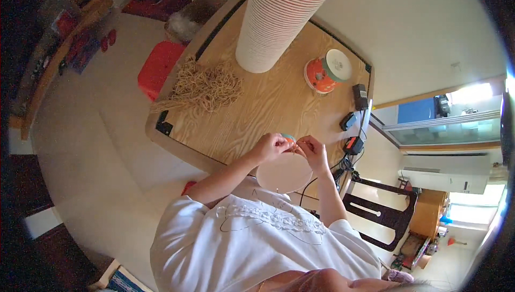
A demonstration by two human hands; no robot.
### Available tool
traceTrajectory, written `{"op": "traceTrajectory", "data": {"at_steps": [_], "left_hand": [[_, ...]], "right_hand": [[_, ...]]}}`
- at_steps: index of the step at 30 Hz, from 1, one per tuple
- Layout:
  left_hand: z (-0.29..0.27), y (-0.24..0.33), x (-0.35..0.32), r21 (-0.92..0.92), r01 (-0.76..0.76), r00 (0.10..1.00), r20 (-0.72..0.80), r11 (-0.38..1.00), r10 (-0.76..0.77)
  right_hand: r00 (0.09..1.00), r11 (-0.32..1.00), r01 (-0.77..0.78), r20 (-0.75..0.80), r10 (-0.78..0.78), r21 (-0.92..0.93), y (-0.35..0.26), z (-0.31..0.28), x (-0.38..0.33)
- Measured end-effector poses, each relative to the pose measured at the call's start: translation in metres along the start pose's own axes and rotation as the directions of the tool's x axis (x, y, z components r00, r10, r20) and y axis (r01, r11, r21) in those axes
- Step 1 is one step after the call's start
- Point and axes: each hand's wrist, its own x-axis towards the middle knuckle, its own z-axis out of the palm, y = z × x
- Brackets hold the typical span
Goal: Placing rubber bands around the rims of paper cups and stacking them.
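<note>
Close to my body, over the near edge of the table, I hold a paper bucket [284,174] with its wide white round face turned toward me. A little of its orange and green side shows between my fingers. My left hand [271,147] is closed at the bucket's far side, thumb and fingers pinched together. Opposite it, my right hand [314,152] is closed too, its fingertips pinching at the same far side. Whether a thin string is between the fingertips is too small to tell.
A tall stack of white paper buckets [279,21] stands at the table's far side. Left of it lies a tangled heap of tan twine [206,85]. An orange bucket [323,72] sits upside down at the right, near black power adapters [360,97] and cables. A dark chair [381,211] stands at right.
</note>
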Motion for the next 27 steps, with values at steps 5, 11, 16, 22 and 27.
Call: {"op": "traceTrajectory", "data": {"at_steps": [5,11,16,22,27], "left_hand": [[-0.002,0.023,0.005,-0.115,0.241,0.968,0.097,0.964,-0.231],[0.004,0.003,0.007,-0.161,0.131,0.988,0.103,0.978,-0.115],[-0.001,0.016,0.003,-0.152,0.122,0.990,0.094,0.981,-0.109],[-0.017,0.014,-0.018,0.542,-0.221,0.951,-0.064,0.811,0.302],[-0.033,-0.025,-0.035,0.541,0.072,0.996,0.005,0.838,-0.089]], "right_hand": [[1.000,0.997,-0.015,0.027,0.013,0.076,-0.013,0.003,0.000],[1.000,0.998,-0.012,-0.003,0.011,-0.065,-0.013,0.006,0.001],[0.997,0.999,0.017,-0.080,-0.019,-0.033,-0.017,0.009,-0.002],[0.998,0.998,-0.046,0.051,0.044,0.033,-0.010,-0.001,0.000],[0.992,0.976,0.012,0.122,0.015,-0.218,0.015,-0.022,0.003]]}}
